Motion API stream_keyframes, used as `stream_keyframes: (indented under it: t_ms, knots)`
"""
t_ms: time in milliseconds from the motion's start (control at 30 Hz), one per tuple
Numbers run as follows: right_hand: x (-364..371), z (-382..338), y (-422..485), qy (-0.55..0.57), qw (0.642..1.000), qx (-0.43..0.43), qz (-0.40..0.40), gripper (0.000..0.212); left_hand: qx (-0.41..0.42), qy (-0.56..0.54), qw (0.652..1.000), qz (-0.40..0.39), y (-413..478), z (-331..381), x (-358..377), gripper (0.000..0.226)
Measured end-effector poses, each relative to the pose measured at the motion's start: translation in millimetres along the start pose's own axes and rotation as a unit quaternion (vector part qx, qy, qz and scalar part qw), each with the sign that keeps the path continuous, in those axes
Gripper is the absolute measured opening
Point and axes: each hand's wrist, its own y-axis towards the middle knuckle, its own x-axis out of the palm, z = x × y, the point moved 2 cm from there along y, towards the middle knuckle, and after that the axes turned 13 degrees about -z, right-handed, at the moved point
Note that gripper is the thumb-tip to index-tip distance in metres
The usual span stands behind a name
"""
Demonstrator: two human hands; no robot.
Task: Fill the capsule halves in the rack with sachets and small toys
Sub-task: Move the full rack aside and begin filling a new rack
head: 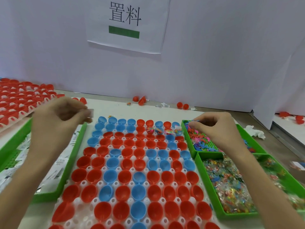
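— Where is the rack (79,217)?

— In the middle of the tabletop (148,108), running from the near edge toward the far wall. Its cups carry red and blue capsule halves (125,176), open side up. Four halves in the far right rows hold colourful fillings (169,131); the other halves that can be seen into look bare inside.

— And the left hand (62,116)?

— It hovers above the rack's far left corner. Its fingers (80,111) are drawn narrow and pinch a small pale sachet (90,113), which is blurred. Below it, left of the rack, a green tray (74,156) holds more sachets (57,164).

— The right hand (219,128)?

— Over the far green tray (188,138) on the right, just beside the rack. Its fingers (198,125) are curled narrow, with the tips down among the small toys (201,141). I cannot tell whether they grip one.

— What else is there?

— A nearer green tray (206,179) with clear bags (227,182) of bright bits, touching the toy tray. At far left a second rack (16,100) full of red halves. A few loose red halves (138,100) lie along the far wall, a crumpled tissue (255,132) sits at far right, and a paper sign (128,25) hangs on the wall.
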Motion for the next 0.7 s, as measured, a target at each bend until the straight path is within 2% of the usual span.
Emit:
stream_keyframes:
  t_ms: [133,267,367,500,700]
  knots:
    - [21.8,-48.3,-16.4,0.092,0.986,-0.086,-0.107,0.012,-0.013,-0.155,0.984,-0.082,-16.3,39.0,33.5,0.020]
    - [47.9,-78.2,-31.3,0.178,0.963,-0.132,-0.154,0.006,-0.050,-0.230,0.964,-0.126,-26.3,53.9,51.4,0.014]
    - [66.1,-85.9,-37.0,0.204,0.960,-0.143,-0.131,0.006,-0.073,-0.281,0.944,-0.156,-30.6,58.7,60.1,0.011]
    - [79.1,-86.0,-39.4,0.231,0.959,-0.132,-0.092,0.006,-0.078,-0.285,0.934,-0.200,-37.2,62.8,67.2,0.007]
    - [83.7,-81.4,-41.8,0.234,0.966,-0.095,-0.046,0.007,-0.077,-0.303,0.917,-0.249,-40.4,68.8,70.5,0.015]
